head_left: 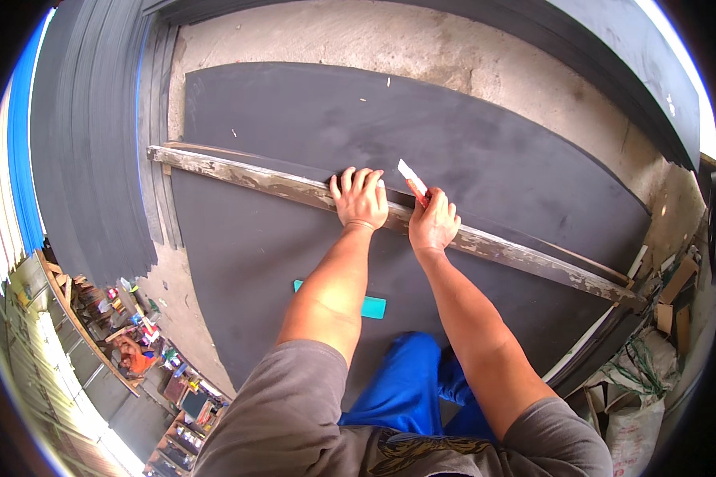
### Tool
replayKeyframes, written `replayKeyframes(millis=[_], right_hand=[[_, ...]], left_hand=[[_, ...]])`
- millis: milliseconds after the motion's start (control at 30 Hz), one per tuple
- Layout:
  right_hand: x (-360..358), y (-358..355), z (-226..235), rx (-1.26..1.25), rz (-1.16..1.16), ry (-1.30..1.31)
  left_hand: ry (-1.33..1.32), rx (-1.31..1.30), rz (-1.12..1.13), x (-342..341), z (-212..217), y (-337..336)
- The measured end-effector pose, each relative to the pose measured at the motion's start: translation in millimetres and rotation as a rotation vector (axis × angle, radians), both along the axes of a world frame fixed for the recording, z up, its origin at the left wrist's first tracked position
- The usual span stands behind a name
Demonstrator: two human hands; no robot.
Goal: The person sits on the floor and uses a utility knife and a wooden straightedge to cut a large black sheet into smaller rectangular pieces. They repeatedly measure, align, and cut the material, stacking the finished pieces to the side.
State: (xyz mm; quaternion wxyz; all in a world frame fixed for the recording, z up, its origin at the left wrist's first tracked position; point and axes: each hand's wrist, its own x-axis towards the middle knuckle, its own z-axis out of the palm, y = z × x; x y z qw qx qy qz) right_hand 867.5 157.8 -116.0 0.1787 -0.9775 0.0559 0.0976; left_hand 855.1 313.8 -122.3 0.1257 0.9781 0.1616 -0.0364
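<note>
A long straight bar [250, 172] with worn, flaking paint lies slantwise across a large dark grey sheet [294, 103]. My left hand [361, 199] grips the bar near its middle, with the fingers curled over the far edge. Just to the right, my right hand [434, 222] is closed around a red utility knife [415, 189], its pale blade pointing up and to the left. The knife is held at the bar; whether its tip touches the sheet I cannot tell. On the near part of the sheet lies a green strip [374, 308], partly hidden by my left forearm.
Stacked dark grey sheets [87, 135] stand at the left, and another dark stack [612, 71] borders the far right. Concrete floor [453, 56] shows around the sheet. A pale sack [636, 429] and scraps lie at lower right. Another person [135, 358] is at lower left among cluttered items.
</note>
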Motion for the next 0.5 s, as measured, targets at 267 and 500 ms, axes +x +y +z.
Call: replayKeyframes(millis=[267, 500], right_hand=[[1, 9, -1, -0.003, 0.026, -0.018], [8, 10, 2, -0.084, 0.04, 0.007]], left_hand=[[-0.021, -0.009, -0.019, 0, -5, 0], [0.078, -0.11, 0.013, 9, 5, 1]])
